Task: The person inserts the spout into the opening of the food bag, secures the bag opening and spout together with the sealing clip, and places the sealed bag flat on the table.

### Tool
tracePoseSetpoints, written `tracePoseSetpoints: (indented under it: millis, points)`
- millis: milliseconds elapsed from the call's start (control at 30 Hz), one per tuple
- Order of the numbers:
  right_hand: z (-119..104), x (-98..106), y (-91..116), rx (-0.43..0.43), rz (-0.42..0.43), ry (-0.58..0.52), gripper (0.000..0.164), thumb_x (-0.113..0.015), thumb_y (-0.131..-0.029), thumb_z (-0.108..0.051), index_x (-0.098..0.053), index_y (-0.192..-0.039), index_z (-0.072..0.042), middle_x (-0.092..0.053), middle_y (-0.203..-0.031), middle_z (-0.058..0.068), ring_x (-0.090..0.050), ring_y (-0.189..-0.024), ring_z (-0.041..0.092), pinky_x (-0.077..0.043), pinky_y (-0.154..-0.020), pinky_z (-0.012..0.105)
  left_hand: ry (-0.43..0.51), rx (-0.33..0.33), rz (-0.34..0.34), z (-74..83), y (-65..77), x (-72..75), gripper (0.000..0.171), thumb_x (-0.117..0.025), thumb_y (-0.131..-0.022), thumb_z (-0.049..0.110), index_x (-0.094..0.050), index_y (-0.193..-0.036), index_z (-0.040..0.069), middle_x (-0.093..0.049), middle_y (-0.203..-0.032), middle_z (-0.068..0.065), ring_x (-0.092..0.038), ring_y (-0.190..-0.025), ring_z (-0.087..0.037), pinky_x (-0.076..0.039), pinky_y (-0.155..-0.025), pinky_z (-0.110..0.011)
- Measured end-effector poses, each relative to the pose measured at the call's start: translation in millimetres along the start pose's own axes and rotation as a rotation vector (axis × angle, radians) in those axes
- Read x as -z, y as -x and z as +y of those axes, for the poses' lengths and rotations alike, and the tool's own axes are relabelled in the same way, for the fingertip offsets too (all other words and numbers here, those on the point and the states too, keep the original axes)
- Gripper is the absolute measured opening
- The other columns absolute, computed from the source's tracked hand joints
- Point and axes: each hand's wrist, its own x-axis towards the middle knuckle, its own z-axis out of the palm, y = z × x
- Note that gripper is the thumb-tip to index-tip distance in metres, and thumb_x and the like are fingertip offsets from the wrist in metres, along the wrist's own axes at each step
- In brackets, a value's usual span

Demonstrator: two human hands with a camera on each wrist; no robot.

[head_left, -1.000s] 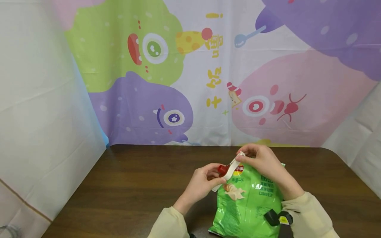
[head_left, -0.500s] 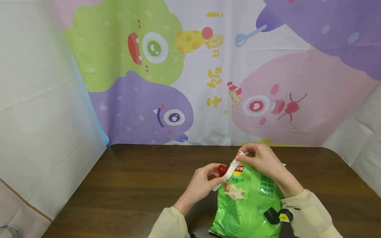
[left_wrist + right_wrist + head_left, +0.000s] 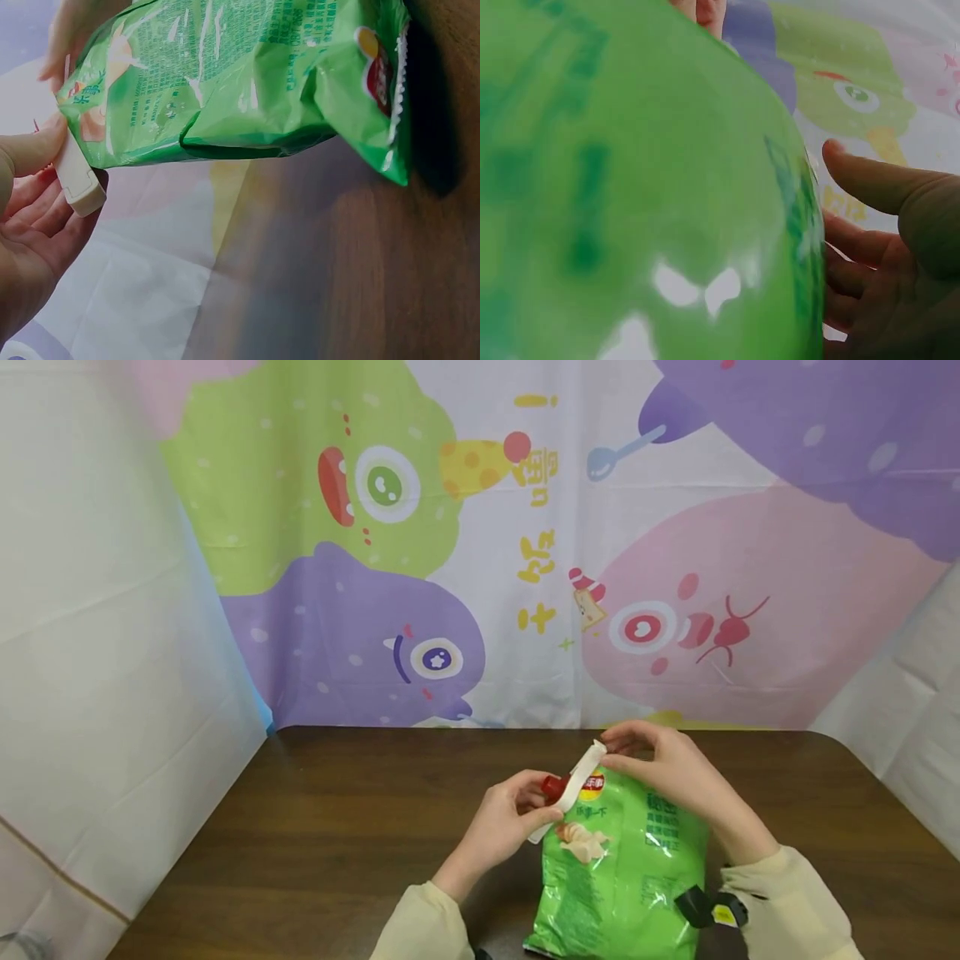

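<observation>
A green chip bag (image 3: 622, 868) stands on the table with a white bag clip (image 3: 581, 777) slanting across its top. A red cap (image 3: 553, 787) sticks out behind the clip. My left hand (image 3: 502, 822) pinches the clip's lower end between thumb and fingers. In the left wrist view the clip's blunt end (image 3: 84, 187) juts past the thumb, along the bag's edge. My right hand (image 3: 675, 777) is beside the clip's upper end at the bag's top right. The right wrist view shows its thumb (image 3: 877, 180) straight and apart from the bag, its fingers partly hidden behind it.
The dark wooden table (image 3: 337, 843) reaches back to a cartoon-printed curtain (image 3: 525, 677). White cloth walls (image 3: 112, 610) stand at both sides. A black wrist device (image 3: 708, 908) with a yellow label overlaps the bag's lower right.
My right hand has loosened from the clip's upper end and shifted slightly right. The bag, clip and left hand have shifted slightly left in the head view.
</observation>
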Motion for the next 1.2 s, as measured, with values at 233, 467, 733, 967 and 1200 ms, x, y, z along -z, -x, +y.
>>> tracePoseSetpoints:
  millis: [233, 467, 733, 967, 1200]
  points:
    - [19, 2, 16, -0.028, 0.126, 0.091, 0.045, -0.065, -0.082, -0.039, -0.057, -0.116, -0.011, -0.055, -0.120, 0.011, -0.048, -0.114, 0.031, -0.037, -0.090, 0.050, -0.010, 0.037, 0.007, 4.6, 3.6, 6.3, 0.031, -0.069, -0.080, 0.010, -0.059, -0.109, 0.007, -0.065, -0.093, -0.008, -0.058, -0.075, -0.009, -0.046, -0.065, -0.022]
    - [39, -6, 27, -0.135, 0.210, 0.006, 0.068, -0.062, -0.084, -0.041, -0.038, -0.132, -0.001, -0.037, -0.129, 0.022, -0.045, -0.113, 0.038, -0.039, -0.088, 0.051, -0.002, 0.047, 0.006, 27.3, 14.3, 13.9, 0.033, -0.065, -0.081, 0.003, -0.056, -0.113, -0.001, -0.064, -0.097, -0.016, -0.057, -0.075, -0.017, -0.045, -0.062, -0.022]
    - [54, -18, 27, -0.281, 0.086, -0.285, 0.077, -0.060, -0.087, -0.035, -0.016, -0.140, 0.000, -0.034, -0.135, 0.025, -0.051, -0.110, 0.036, -0.047, -0.076, 0.035, -0.018, 0.059, 0.016, 23.4, 14.8, 19.4, 0.036, -0.063, -0.083, 0.003, -0.055, -0.118, 0.003, -0.063, -0.101, -0.016, -0.059, -0.077, -0.022, -0.046, -0.063, -0.024]
    - [65, -28, 25, -0.240, 0.081, -0.324, 0.066, -0.062, -0.087, -0.023, -0.026, -0.136, 0.002, -0.041, -0.129, 0.027, -0.058, -0.091, 0.018, -0.047, -0.071, 0.029, 0.024, 0.086, 0.011, -10.7, 7.8, 23.0, 0.034, -0.066, -0.082, 0.007, -0.057, -0.115, 0.006, -0.063, -0.101, -0.014, -0.060, -0.074, -0.017, -0.047, -0.063, -0.026]
    - [71, -35, 22, -0.221, 0.101, -0.293, 0.056, -0.060, -0.087, -0.013, -0.032, -0.133, 0.003, -0.045, -0.125, 0.028, -0.060, -0.088, 0.021, -0.046, -0.075, 0.031, 0.066, 0.143, -0.009, -29.8, 4.1, 26.8, 0.034, -0.066, -0.083, 0.011, -0.057, -0.114, 0.004, -0.064, -0.099, -0.015, -0.060, -0.076, -0.012, -0.048, -0.067, -0.025]
